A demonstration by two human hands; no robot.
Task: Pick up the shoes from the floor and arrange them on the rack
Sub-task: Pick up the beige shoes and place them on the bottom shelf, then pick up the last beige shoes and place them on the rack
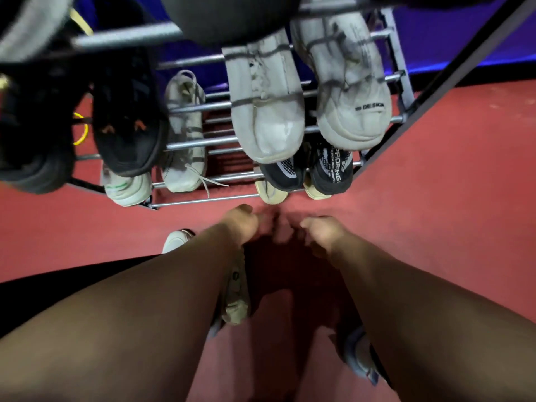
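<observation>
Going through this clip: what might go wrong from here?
1. The white sneakers overhang a rack rail; a bump may tip them off.
2. The loose lace trails over a lower rail and may snag.
3. The beige shoe lies under the left forearm, easily missed.

The left hand [239, 224] and right hand [322, 233] are blurry. Just behind the left hand, an arm half hides a shoe [236, 288].
</observation>
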